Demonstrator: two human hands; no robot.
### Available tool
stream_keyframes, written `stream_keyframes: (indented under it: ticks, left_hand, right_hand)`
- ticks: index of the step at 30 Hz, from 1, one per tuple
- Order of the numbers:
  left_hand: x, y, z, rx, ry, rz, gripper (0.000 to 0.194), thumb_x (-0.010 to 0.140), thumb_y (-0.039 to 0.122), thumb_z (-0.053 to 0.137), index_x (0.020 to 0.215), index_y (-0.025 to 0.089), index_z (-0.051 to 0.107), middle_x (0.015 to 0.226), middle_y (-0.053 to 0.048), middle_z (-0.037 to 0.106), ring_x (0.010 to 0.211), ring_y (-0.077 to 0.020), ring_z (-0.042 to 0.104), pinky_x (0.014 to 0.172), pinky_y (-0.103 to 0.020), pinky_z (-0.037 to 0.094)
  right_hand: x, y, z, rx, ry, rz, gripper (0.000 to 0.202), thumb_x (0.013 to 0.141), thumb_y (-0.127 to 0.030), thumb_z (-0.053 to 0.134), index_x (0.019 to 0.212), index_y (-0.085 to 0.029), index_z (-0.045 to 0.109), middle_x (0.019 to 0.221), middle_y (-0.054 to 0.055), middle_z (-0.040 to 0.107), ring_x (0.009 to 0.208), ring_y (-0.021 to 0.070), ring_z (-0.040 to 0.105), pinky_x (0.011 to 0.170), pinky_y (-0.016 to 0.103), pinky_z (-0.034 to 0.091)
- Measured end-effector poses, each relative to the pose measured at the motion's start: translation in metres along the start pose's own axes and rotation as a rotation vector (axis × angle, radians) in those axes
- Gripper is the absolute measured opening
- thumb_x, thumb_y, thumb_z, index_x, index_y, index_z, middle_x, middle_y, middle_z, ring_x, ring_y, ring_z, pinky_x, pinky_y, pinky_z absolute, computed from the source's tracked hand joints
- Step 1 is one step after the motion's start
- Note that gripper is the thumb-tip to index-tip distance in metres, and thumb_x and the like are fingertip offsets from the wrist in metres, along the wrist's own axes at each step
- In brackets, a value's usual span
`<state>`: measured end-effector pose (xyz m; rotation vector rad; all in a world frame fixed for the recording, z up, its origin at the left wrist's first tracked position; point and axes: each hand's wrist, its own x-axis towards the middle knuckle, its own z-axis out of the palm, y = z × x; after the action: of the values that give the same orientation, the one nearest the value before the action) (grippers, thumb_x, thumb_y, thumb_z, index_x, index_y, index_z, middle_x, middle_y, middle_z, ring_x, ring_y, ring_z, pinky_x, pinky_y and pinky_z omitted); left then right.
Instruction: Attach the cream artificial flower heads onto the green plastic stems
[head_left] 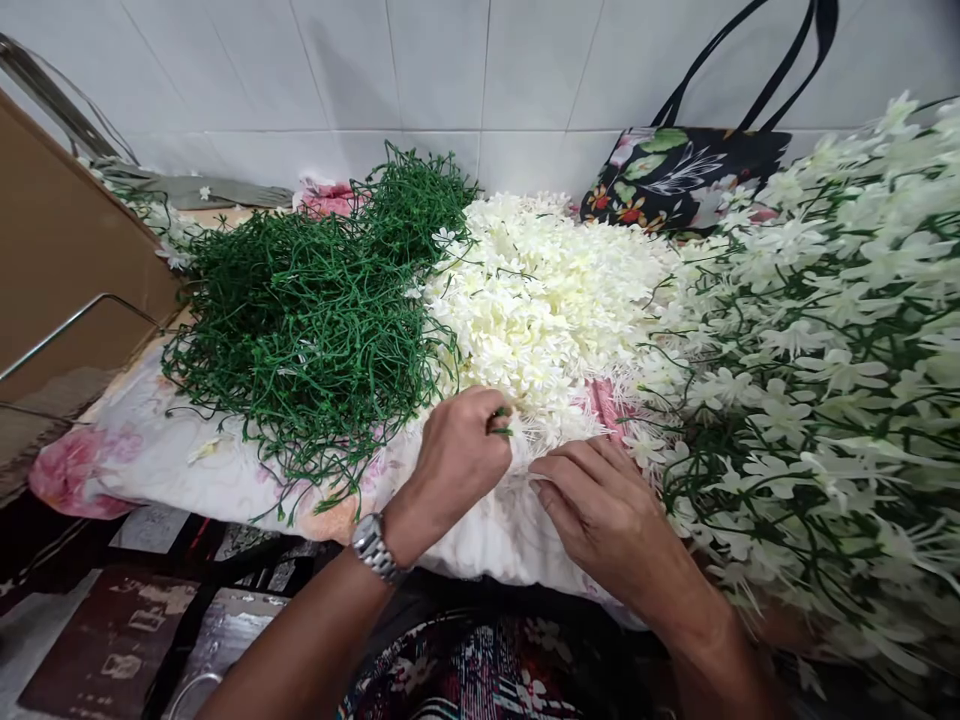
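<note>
My left hand (466,445), with a metal watch (373,548) on its wrist, is closed around a green plastic stem (500,431); only a short bit of it shows by the thumb. Close to its right, my right hand (600,500) pinches a small white artificial flower (535,473), mostly hidden by the fingertips. The two hands are slightly apart over the cloth's front part. Behind them spreads a heap of loose white artificial flowers (540,310). To the left lies a tangled pile of green plastic stems (315,310).
Assembled white flowers on green stems (817,400) form a big mass at the right. A floral cloth (150,455) covers the work surface. A black flowered bag (675,180) leans on the tiled wall (435,70). Cardboard (75,240) stands at the left.
</note>
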<state>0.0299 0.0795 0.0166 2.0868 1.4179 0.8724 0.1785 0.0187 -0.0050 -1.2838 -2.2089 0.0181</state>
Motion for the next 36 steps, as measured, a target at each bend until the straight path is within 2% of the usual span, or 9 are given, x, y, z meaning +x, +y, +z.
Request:
stream_keyframes:
  ticks: [3, 6, 8, 11, 15, 19, 24, 29, 36]
  left_hand:
    - [-0.015, -0.006, -0.012, -0.33, 0.083, -0.097, 0.023, 0.059, -0.001, 0.048, 0.059, 0.017, 0.063, 0.059, 0.001, 0.056, 0.054, -0.0116, 0.048, 0.05, -0.023, 0.034]
    - [-0.035, -0.009, -0.018, -0.649, 0.16, -0.289, 0.007, 0.064, 0.011, 0.062, 0.059, 0.016, 0.065, 0.059, 0.001, 0.057, 0.049, -0.0079, 0.043, 0.045, -0.021, 0.03]
    - [-0.047, -0.008, -0.02, -0.897, 0.171, -0.473, 0.005, 0.061, 0.017, 0.07, 0.06, 0.014, 0.065, 0.051, 0.004, 0.052, 0.04, -0.0039, 0.032, 0.04, -0.019, 0.022]
    - [-0.057, -0.005, -0.025, -1.216, 0.188, -0.718, 0.023, 0.048, 0.02, 0.08, 0.059, 0.013, 0.061, 0.045, 0.008, 0.044, 0.035, -0.0001, 0.023, 0.038, -0.017, 0.014]
    - [-0.062, -0.003, -0.029, -1.478, 0.213, -0.876, 0.039, 0.038, 0.016, 0.086, 0.062, 0.014, 0.055, 0.051, 0.009, 0.048, 0.033, 0.0021, 0.024, 0.037, -0.015, 0.011]
    - [-0.065, -0.006, -0.026, -1.622, 0.189, -0.917, 0.042, 0.04, 0.014, 0.086, 0.066, 0.014, 0.053, 0.045, 0.013, 0.035, 0.032, 0.0022, 0.02, 0.035, -0.014, 0.011]
    - [-0.066, -0.003, -0.018, -1.671, 0.161, -0.927, 0.039, 0.043, 0.012, 0.083, 0.065, 0.015, 0.051, 0.048, 0.012, 0.039, 0.033, 0.0019, 0.022, 0.033, -0.014, 0.013]
    - [-0.066, 0.004, -0.013, -1.644, 0.128, -0.977, 0.036, 0.046, 0.013, 0.083, 0.063, 0.015, 0.051, 0.045, 0.012, 0.035, 0.032, 0.0011, 0.025, 0.033, -0.014, 0.016]
    - [-0.068, 0.007, -0.008, -1.651, 0.133, -0.968, 0.035, 0.046, 0.015, 0.083, 0.06, 0.015, 0.051, 0.044, 0.012, 0.036, 0.032, 0.0014, 0.025, 0.033, -0.013, 0.017]
  right_hand:
    - [0.001, -0.004, 0.002, -0.037, -0.108, -0.038, 0.021, 0.087, -0.008, 0.045, 0.078, -0.016, 0.061, 0.073, 0.007, 0.055, 0.074, 0.02, 0.044, 0.068, 0.033, 0.037]
    - [0.001, -0.006, 0.006, -0.065, -0.161, -0.062, 0.023, 0.086, -0.006, 0.046, 0.073, -0.017, 0.061, 0.072, 0.006, 0.052, 0.073, 0.0194, 0.043, 0.066, 0.032, 0.037]
    - [0.001, -0.006, 0.008, -0.003, -0.119, -0.05, 0.022, 0.086, -0.005, 0.046, 0.075, -0.016, 0.061, 0.072, 0.006, 0.052, 0.073, 0.0185, 0.044, 0.066, 0.032, 0.039]
    - [0.001, -0.007, 0.01, 0.175, -0.022, -0.008, 0.017, 0.088, -0.008, 0.047, 0.082, -0.016, 0.06, 0.074, 0.005, 0.055, 0.075, 0.0167, 0.049, 0.068, 0.03, 0.042]
    - [0.003, -0.007, 0.008, 0.343, 0.088, 0.079, 0.01, 0.086, -0.01, 0.051, 0.082, -0.017, 0.057, 0.073, 0.002, 0.056, 0.07, 0.0123, 0.053, 0.063, 0.024, 0.045]
    - [0.002, -0.007, 0.004, 0.44, 0.16, 0.24, 0.007, 0.085, -0.013, 0.055, 0.081, -0.019, 0.056, 0.07, -0.002, 0.057, 0.061, 0.0087, 0.054, 0.058, 0.019, 0.044]
    - [0.004, -0.024, -0.002, 0.752, 0.179, 0.413, 0.003, 0.085, -0.019, 0.057, 0.084, -0.021, 0.058, 0.072, -0.002, 0.06, 0.063, 0.0086, 0.058, 0.056, 0.017, 0.047]
    - [0.013, -0.044, 0.004, 0.835, 0.2, 0.265, 0.008, 0.086, -0.014, 0.055, 0.083, -0.02, 0.058, 0.079, 0.0, 0.061, 0.074, 0.0103, 0.059, 0.065, 0.02, 0.049]
    - [0.011, -0.045, 0.018, 0.754, 0.29, 0.198, 0.014, 0.085, -0.007, 0.054, 0.086, -0.021, 0.058, 0.082, 0.001, 0.059, 0.079, 0.0112, 0.057, 0.069, 0.023, 0.047]
